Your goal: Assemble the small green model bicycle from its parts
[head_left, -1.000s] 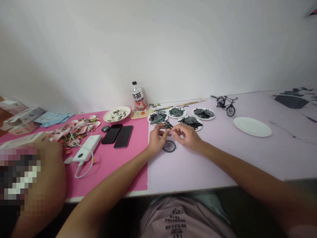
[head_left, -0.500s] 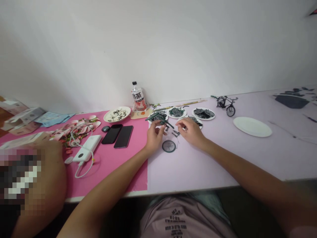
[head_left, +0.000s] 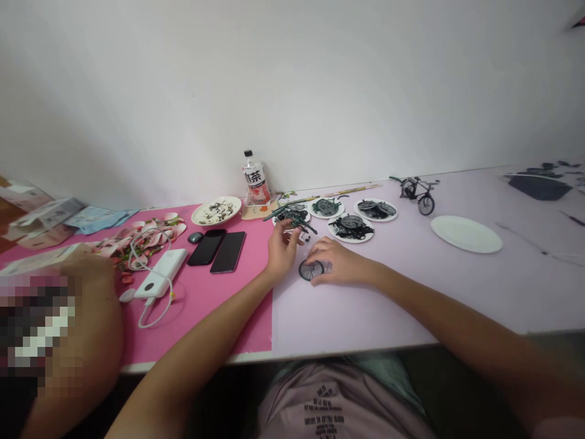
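A dark green bicycle part (head_left: pixel 309 228) is pinched in my left hand (head_left: pixel 282 249), above the front of a plate of dark pieces (head_left: pixel 292 213). My right hand (head_left: pixel 338 262) reaches over a small spoked wheel (head_left: pixel 311 270) lying on the pale table. Its fingers are spread over the wheel's right side, and whether they grip it is unclear. Behind my right hand, a white plate holds a wheel and black pieces (head_left: pixel 351 227). Two more plates hold green parts (head_left: pixel 325 207) and grey wheels (head_left: pixel 376 210).
An assembled toy bicycle (head_left: pixel 417 192) stands at the back right, near a white plate (head_left: pixel 466 234). On the pink side are a bottle (head_left: pixel 256 180), two phones (head_left: pixel 227 252), a power bank (head_left: pixel 161 272) and petals. Another person's arm (head_left: pixel 86 323) is at far left.
My right hand has moved down and left over the wheel, and its fingers have spread. The plate of black pieces behind it has come into fuller view. The green part has tilted slightly.
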Motion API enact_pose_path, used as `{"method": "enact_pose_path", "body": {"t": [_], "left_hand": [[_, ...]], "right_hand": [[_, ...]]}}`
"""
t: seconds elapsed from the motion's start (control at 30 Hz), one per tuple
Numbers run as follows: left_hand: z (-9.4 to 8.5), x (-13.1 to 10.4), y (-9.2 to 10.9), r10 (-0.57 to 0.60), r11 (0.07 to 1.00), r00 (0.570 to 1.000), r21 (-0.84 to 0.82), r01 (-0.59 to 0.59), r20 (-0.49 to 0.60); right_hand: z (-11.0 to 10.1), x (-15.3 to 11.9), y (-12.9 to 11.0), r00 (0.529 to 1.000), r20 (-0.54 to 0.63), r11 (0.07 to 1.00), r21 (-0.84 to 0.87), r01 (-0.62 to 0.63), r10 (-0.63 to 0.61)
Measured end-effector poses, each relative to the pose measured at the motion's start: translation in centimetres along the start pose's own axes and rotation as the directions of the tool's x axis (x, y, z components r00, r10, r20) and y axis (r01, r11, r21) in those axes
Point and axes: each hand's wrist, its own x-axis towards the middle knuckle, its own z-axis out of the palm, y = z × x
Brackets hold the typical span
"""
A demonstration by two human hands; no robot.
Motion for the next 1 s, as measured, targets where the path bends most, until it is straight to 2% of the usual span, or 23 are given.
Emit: {"method": "enact_pose_path", "body": {"t": [0.23, 0.43, 0.6, 0.83, 0.93, 1.0], "left_hand": [[0.67, -0.91, 0.3, -0.011, 0.999, 0.998, 0.03, 0.01, 0.059], [0.73, -1.04, 0.52, 0.004, 0.997, 1.0, 0.081, -0.006, 0.028], [0.79, -1.09, 0.66, -0.028, 0.999, 0.998, 0.044, 0.026, 0.05], [0.81, -0.98, 0.32, -0.015, 0.999, 0.999, 0.044, 0.013, 0.037], [0.85, -0.91, 0.29, -0.007, 0.999, 0.999, 0.044, 0.006, 0.031], [0.87, -0.9, 0.35, -0.005, 0.999, 0.999, 0.041, 0.003, 0.034]], "right_hand": [[0.27, -0.02, 0.04, 0.998, -0.026, 0.997, 0.049, -0.056, 0.057], [0.64, -0.01, -0.29, 0.992, -0.091, 0.989, 0.131, -0.073, 0.086], [0.61, 0.01, -0.26, 0.994, -0.068, 0.987, 0.138, -0.077, 0.087], [0.55, -0.17, -0.61, 0.981, -0.091, 0.971, 0.182, -0.154, 0.173], [0.69, -0.06, -0.68, 0.978, -0.161, 0.969, 0.232, -0.091, 0.13], [0.71, 0.12, -0.65, 0.963, -0.265, 0.974, 0.226, 0.007, 0.054]]}}
